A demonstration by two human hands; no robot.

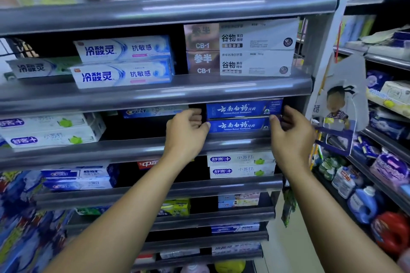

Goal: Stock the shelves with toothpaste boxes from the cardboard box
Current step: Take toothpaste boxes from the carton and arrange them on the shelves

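Two dark blue toothpaste boxes lie stacked on the third grey shelf (155, 146): an upper blue box (241, 108) and a lower blue box (238, 125). My left hand (185, 134) has its curled fingers against the left ends of the stack, thumb tip on the lower box. At the right ends, my right hand (289, 129) pinches the stack with thumb and fingers. The cardboard box is out of view.
A Crest box (153, 111) lies left of the blue stack. White-green boxes (51, 131) sit at the shelf's left. Above are white-blue boxes (123, 62) and brown-white boxes (240, 47). To the right stands a rack with detergent bottles (363, 204) and a hanging card (337, 106).
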